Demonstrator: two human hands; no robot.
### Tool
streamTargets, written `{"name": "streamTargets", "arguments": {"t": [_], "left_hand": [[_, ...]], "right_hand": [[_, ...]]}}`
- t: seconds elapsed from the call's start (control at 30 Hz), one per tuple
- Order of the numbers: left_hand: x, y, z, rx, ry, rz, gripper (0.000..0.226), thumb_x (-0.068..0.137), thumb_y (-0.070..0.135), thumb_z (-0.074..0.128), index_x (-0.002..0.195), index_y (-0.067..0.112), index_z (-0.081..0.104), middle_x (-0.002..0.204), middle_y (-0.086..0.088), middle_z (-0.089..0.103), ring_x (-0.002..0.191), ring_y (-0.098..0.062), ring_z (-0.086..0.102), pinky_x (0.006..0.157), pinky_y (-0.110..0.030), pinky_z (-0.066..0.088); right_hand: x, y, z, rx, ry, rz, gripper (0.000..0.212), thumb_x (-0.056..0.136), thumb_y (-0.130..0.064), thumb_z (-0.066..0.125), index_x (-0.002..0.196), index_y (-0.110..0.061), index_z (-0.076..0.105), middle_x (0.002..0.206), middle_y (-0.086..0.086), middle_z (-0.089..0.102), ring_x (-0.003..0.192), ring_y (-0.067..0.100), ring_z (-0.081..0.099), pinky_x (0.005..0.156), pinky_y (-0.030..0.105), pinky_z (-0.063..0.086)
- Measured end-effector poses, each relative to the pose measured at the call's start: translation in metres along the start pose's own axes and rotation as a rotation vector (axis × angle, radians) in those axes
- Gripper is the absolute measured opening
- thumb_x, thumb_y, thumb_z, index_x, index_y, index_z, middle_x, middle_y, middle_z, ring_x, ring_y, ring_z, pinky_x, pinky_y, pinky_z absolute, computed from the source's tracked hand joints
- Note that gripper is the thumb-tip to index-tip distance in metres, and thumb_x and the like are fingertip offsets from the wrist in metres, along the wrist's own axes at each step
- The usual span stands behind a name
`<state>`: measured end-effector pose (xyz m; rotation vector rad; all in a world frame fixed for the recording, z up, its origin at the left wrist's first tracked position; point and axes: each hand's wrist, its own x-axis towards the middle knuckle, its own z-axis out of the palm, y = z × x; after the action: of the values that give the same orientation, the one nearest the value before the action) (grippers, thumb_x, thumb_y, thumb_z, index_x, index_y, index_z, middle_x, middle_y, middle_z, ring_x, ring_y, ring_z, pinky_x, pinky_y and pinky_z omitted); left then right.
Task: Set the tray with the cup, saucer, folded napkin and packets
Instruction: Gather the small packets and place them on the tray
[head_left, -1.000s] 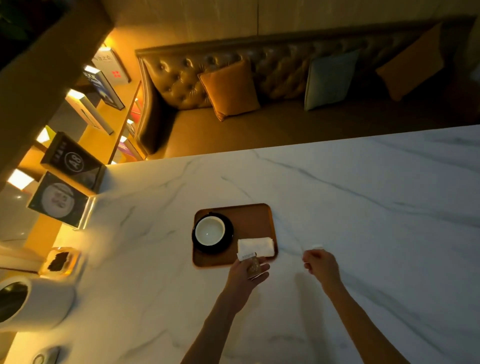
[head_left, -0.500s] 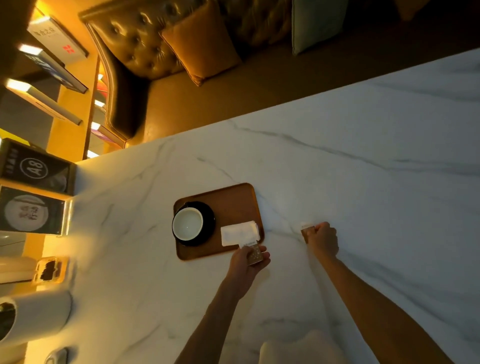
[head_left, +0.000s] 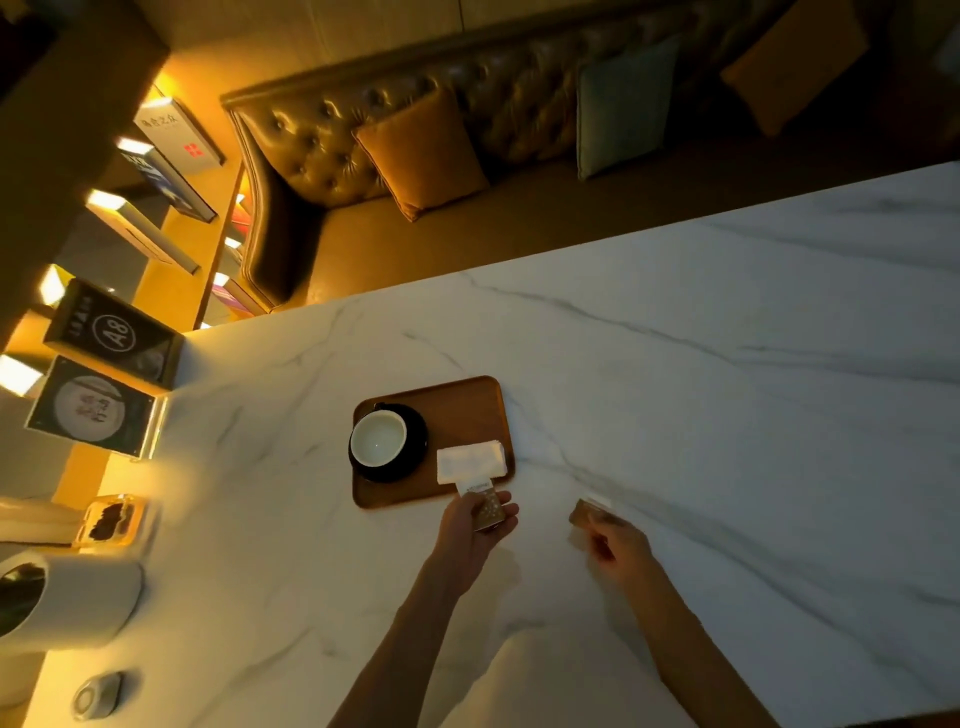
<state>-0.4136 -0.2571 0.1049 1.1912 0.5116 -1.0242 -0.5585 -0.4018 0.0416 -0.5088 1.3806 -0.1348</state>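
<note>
A brown wooden tray (head_left: 457, 405) lies on the white marble table. On its left half a white cup (head_left: 377, 438) stands on a black saucer (head_left: 413, 457). A folded white napkin (head_left: 471, 459) rests on the tray's near right corner. My left hand (head_left: 475, 525) is just in front of that corner, palm up, holding a packet (head_left: 485, 501) whose white end touches the napkin's edge. My right hand (head_left: 618, 545) is to the right over the bare table, pinching a second small brown packet (head_left: 589, 512).
At the table's left end stand a white cylindrical container (head_left: 67, 597), a small box with dark contents (head_left: 111, 519) and upright sign cards (head_left: 111, 332). A leather sofa (head_left: 467, 135) with cushions runs behind the far edge. A small round object (head_left: 96, 696) sits near the left corner.
My right hand has lifted its packet off the table and drawn back toward me. My left hand keeps its packet at the tray's near corner. The camera view shifted.
</note>
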Motion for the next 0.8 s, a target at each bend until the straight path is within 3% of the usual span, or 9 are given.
{"name": "streamTargets", "arguments": {"t": [0.07, 0.13, 0.23, 0.33, 0.43, 0.53, 0.67, 0.73, 0.8], "left_hand": [[-0.012, -0.008, -0.004, -0.008, -0.005, 0.025, 0.032, 0.098, 0.007, 0.036, 0.127, -0.006, 0.044, 0.101, -0.024, 0.063, 0.084, -0.033, 0.064, 0.076, -0.043, 0.053], [-0.023, -0.018, -0.006, 0.012, -0.018, 0.058, 0.028, 0.098, 0.007, 0.036, 0.123, -0.003, 0.047, 0.103, -0.024, 0.065, 0.086, -0.034, 0.065, 0.076, -0.043, 0.054], [-0.034, -0.037, -0.012, 0.123, -0.036, 0.14, 0.026, 0.097, 0.008, 0.039, 0.119, -0.001, 0.051, 0.109, -0.024, 0.069, 0.096, -0.035, 0.069, 0.078, -0.043, 0.056], [-0.042, -0.05, -0.014, 0.178, -0.06, 0.19, 0.026, 0.096, 0.01, 0.042, 0.116, 0.0, 0.055, 0.111, -0.025, 0.068, 0.098, -0.035, 0.069, 0.079, -0.043, 0.057], [-0.046, -0.054, -0.013, 0.204, -0.043, 0.206, 0.021, 0.096, 0.01, 0.042, 0.111, 0.003, 0.055, 0.108, -0.024, 0.067, 0.091, -0.033, 0.067, 0.079, -0.044, 0.056], [-0.048, -0.059, -0.01, 0.19, -0.065, 0.207, 0.018, 0.098, 0.015, 0.043, 0.108, 0.008, 0.056, 0.108, -0.02, 0.064, 0.095, -0.033, 0.065, 0.081, -0.044, 0.056], [-0.053, -0.063, 0.0, 0.05, -0.179, 0.165, 0.041, 0.103, 0.032, 0.039, 0.122, 0.0, 0.056, 0.121, -0.026, 0.063, 0.116, -0.039, 0.06, 0.098, -0.054, 0.049], [-0.055, -0.063, 0.005, 0.051, -0.205, 0.192, 0.048, 0.101, 0.04, 0.038, 0.121, 0.0, 0.057, 0.12, -0.025, 0.066, 0.114, -0.037, 0.063, 0.097, -0.051, 0.05], [-0.052, -0.063, 0.007, 0.123, -0.199, 0.268, 0.042, 0.102, 0.034, 0.04, 0.124, 0.001, 0.053, 0.12, -0.025, 0.065, 0.111, -0.037, 0.065, 0.096, -0.05, 0.051]], "right_hand": [[-0.021, 0.007, 0.005, -0.045, -0.13, -0.081, 0.003, 0.09, -0.004, 0.062, 0.092, -0.003, 0.063, 0.073, 0.013, 0.052, 0.062, 0.018, 0.047, 0.057, 0.028, 0.043], [-0.041, 0.01, 0.016, -0.114, -0.236, -0.132, 0.015, 0.087, -0.006, 0.066, 0.102, -0.005, 0.065, 0.08, 0.016, 0.06, 0.068, 0.02, 0.054, 0.063, 0.029, 0.047], [-0.068, 0.011, 0.028, -0.289, -0.331, -0.282, 0.029, 0.078, -0.017, 0.077, 0.104, -0.008, 0.067, 0.079, 0.012, 0.068, 0.063, 0.016, 0.06, 0.059, 0.025, 0.051], [-0.088, 0.016, 0.029, -0.437, -0.319, -0.44, 0.03, 0.076, -0.027, 0.079, 0.1, -0.015, 0.066, 0.091, 0.008, 0.074, 0.079, 0.019, 0.069, 0.066, 0.025, 0.053], [-0.097, 0.018, 0.02, -0.439, -0.269, -0.559, 0.029, 0.076, -0.027, 0.078, 0.1, -0.016, 0.065, 0.094, 0.006, 0.073, 0.088, 0.019, 0.071, 0.069, 0.027, 0.055], [-0.101, 0.013, 0.011, -0.47, -0.299, -0.552, 0.028, 0.076, -0.025, 0.077, 0.101, -0.019, 0.066, 0.095, 0.004, 0.072, 0.086, 0.016, 0.07, 0.068, 0.023, 0.057], [-0.101, 0.012, 0.015, -0.654, -0.335, -0.631, 0.028, 0.078, -0.02, 0.075, 0.103, -0.014, 0.065, 0.093, 0.002, 0.069, 0.084, 0.013, 0.068, 0.069, 0.025, 0.06], [-0.1, 0.012, 0.019, -0.694, -0.306, -0.706, 0.026, 0.078, -0.021, 0.075, 0.101, -0.015, 0.064, 0.09, -0.002, 0.067, 0.082, 0.01, 0.066, 0.064, 0.021, 0.057], [-0.1, 0.01, 0.024, -0.742, -0.313, -0.736, 0.026, 0.078, -0.026, 0.075, 0.1, -0.019, 0.063, 0.087, -0.003, 0.066, 0.077, 0.01, 0.066, 0.061, 0.019, 0.055]]}}
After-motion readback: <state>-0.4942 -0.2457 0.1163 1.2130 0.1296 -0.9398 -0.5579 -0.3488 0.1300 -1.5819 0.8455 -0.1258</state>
